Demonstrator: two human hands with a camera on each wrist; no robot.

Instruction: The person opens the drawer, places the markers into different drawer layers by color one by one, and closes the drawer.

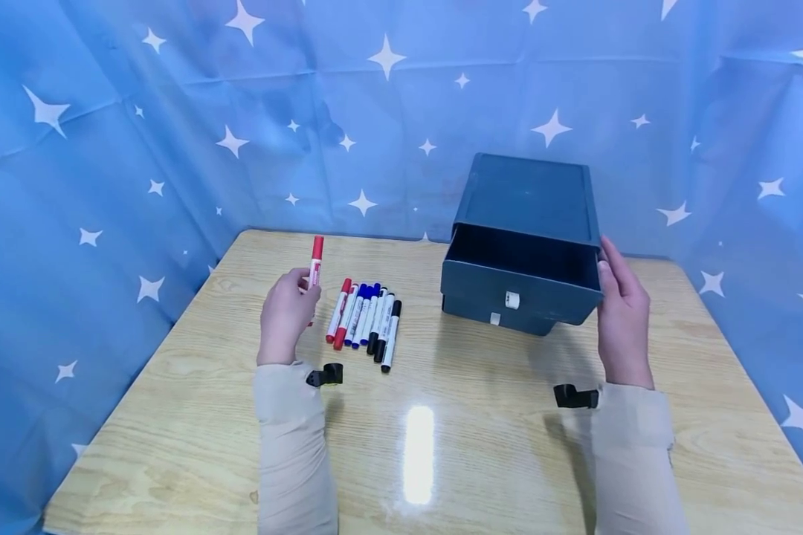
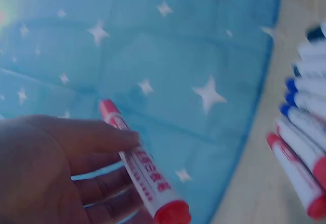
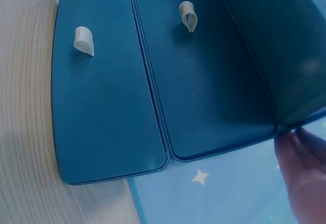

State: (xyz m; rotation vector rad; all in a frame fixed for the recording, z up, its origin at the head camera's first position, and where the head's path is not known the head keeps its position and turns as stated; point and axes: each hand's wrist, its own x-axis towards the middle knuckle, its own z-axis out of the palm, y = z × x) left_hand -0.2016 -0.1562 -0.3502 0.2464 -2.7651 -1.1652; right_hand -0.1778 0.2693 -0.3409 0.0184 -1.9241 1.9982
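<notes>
My left hand (image 1: 289, 312) grips a red-capped whiteboard marker (image 1: 316, 269) above the left part of the table. In the left wrist view, red printing shows on the white barrel of this marker (image 2: 147, 175), between thumb and fingers. My right hand (image 1: 624, 316) touches the right side of a dark blue two-drawer box (image 1: 531, 195), its fingers lying along that side and partly hidden. The upper drawer (image 1: 482, 281) is pulled out and looks bare inside. Below it, the lower drawer (image 3: 109, 107) is pushed in. Each drawer front has a white loop tab.
A row of red, blue and black whiteboard markers (image 1: 364, 319) lies side by side between my left hand and the box. All of it stands on a wooden table (image 1: 194, 416). A blue curtain (image 1: 428, 111) with white stars hangs behind and along both sides.
</notes>
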